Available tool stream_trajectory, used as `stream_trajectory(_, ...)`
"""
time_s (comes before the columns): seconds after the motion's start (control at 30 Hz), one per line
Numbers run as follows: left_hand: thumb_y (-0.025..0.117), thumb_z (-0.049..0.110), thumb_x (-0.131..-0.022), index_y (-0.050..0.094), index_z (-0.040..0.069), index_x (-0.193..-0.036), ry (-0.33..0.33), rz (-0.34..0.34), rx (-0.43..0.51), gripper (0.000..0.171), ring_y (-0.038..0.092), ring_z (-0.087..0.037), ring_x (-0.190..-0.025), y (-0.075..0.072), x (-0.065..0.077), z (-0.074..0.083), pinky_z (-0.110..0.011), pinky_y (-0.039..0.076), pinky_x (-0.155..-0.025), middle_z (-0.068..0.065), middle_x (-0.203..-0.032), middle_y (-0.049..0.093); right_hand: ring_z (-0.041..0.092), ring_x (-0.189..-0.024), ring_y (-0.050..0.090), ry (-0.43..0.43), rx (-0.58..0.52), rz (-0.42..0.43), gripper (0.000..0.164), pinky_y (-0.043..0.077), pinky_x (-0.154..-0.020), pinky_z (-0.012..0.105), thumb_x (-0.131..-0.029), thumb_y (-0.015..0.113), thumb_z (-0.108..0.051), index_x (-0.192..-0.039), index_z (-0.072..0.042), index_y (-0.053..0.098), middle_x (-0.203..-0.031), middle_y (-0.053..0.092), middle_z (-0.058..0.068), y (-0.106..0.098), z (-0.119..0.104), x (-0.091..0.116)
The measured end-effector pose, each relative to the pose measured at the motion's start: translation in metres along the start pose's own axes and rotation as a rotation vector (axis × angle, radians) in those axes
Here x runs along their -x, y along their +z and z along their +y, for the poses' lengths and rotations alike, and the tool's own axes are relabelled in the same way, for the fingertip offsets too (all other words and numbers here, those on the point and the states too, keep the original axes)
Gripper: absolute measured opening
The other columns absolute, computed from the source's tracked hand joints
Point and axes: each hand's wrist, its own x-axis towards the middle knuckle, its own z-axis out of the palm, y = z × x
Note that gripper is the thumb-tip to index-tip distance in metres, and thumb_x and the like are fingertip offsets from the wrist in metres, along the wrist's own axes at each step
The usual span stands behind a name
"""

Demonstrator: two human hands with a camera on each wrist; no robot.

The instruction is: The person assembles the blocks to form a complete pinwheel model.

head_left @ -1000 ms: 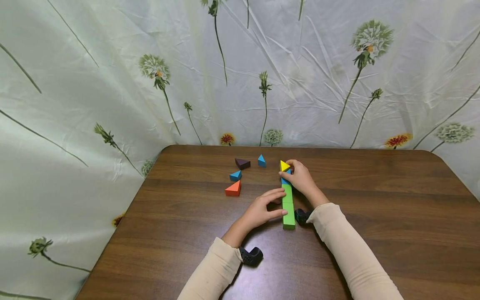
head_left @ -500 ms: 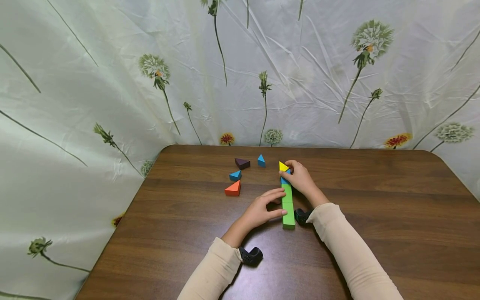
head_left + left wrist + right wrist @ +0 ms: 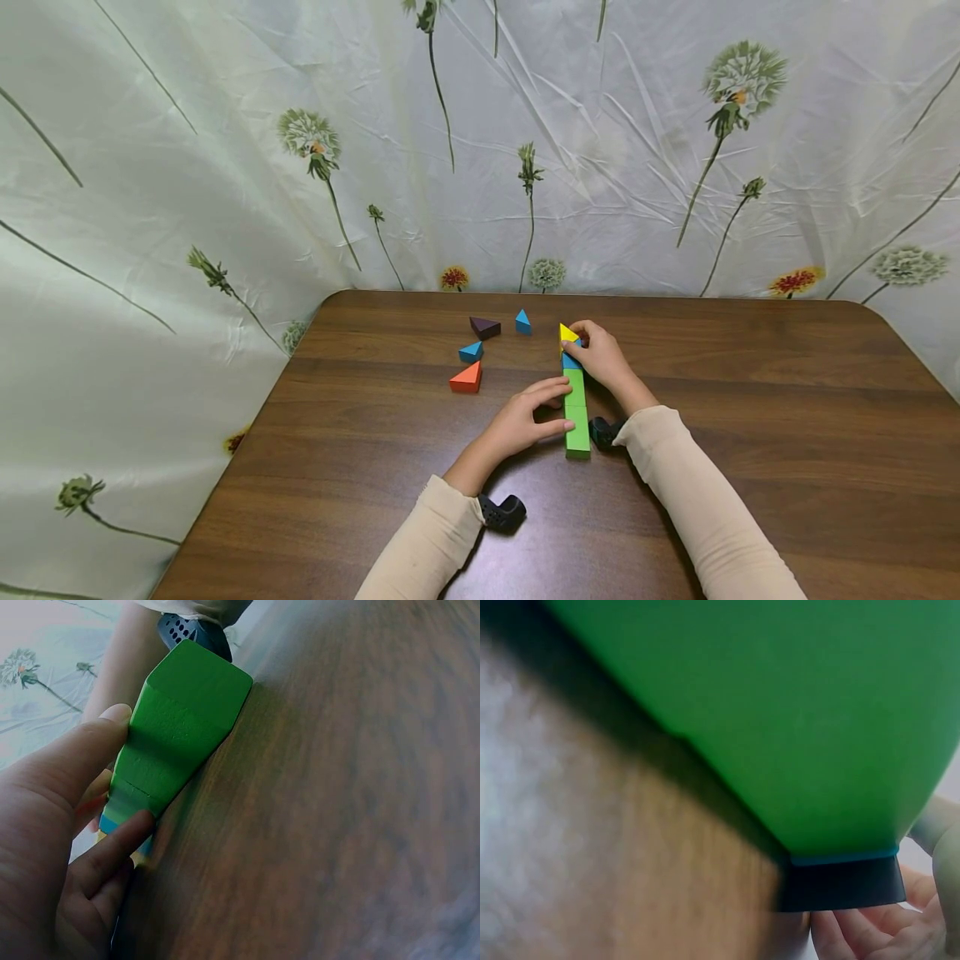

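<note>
In the head view, two green rectangular blocks [image 3: 576,432] lie end to end in a row. A blue triangular block [image 3: 571,362] and a yellow triangular block [image 3: 567,333] continue it at the far end. My right hand [image 3: 602,357] pinches the yellow block between thumb and index finger, partly covering the blue one. Along the left side of the green blocks, my left hand [image 3: 517,423] rests with thumb and fingertips against them. The left wrist view shows its extended thumb and a finger touching the green block [image 3: 176,712]. A green block [image 3: 802,727] fills much of the right wrist view.
Left of the row lie a dark purple triangular block [image 3: 486,327], an upright blue triangle [image 3: 522,322], another blue triangle [image 3: 471,352] and an orange-red triangle [image 3: 466,379]. They stand on the brown wooden table [image 3: 337,467]. A flowered curtain [image 3: 450,208] hangs behind its far edge.
The yellow block has shifted slightly toward me and into line with the row, with my right thumb moving a little to the right. My left hand has stayed still.
</note>
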Motion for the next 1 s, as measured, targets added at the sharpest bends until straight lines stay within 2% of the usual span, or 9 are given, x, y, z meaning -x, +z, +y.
stream_trajectory(0.3,0.068,0.024,-0.081,0.052,0.009,-0.126,0.007,0.005,0.000,0.050,0.055,-0.008,-0.098,0.001,0.000,-0.001,-0.022,0.040,-0.088,0.002,-0.135,0.042,0.031,-0.095,0.047,0.002,-0.009,0.003,0.039,0.041,-0.081,0.043,-0.091,0.054,-0.022,-0.121,0.002,0.046,-0.110,0.051,0.021,-0.001,0.001,0.001)
stream_trajectory(0.57,0.068,0.024,-0.081,0.053,0.010,-0.126,0.013,0.015,-0.002,0.050,0.055,-0.008,-0.098,0.001,-0.001,-0.002,-0.022,0.039,-0.088,0.002,-0.135,0.042,0.035,-0.110,0.044,-0.045,-0.075,0.023,0.044,0.037,-0.090,0.048,-0.092,0.052,-0.023,-0.126,0.004,0.042,-0.122,0.045,0.022,-0.009,-0.001,0.006)
stream_trajectory(0.83,0.067,0.025,-0.082,0.053,0.009,-0.126,0.021,0.019,0.004,0.049,0.055,-0.009,-0.098,0.001,0.000,-0.002,-0.022,0.040,-0.088,0.001,-0.135,0.042,0.036,-0.118,0.039,-0.126,-0.056,0.027,0.046,0.035,-0.092,0.049,-0.092,0.052,-0.020,-0.130,0.003,0.039,-0.129,0.040,0.021,-0.018,-0.002,0.019)
stream_trajectory(1.0,0.068,0.025,-0.082,0.053,0.009,-0.126,0.021,0.017,-0.007,0.049,0.055,-0.009,-0.098,0.001,0.000,-0.002,-0.022,0.040,-0.087,0.001,-0.135,0.042,0.036,-0.120,0.035,-0.157,-0.007,0.030,0.048,0.032,-0.094,0.053,-0.092,0.053,-0.019,-0.132,0.001,0.038,-0.133,0.037,0.020,-0.020,-0.001,0.028)
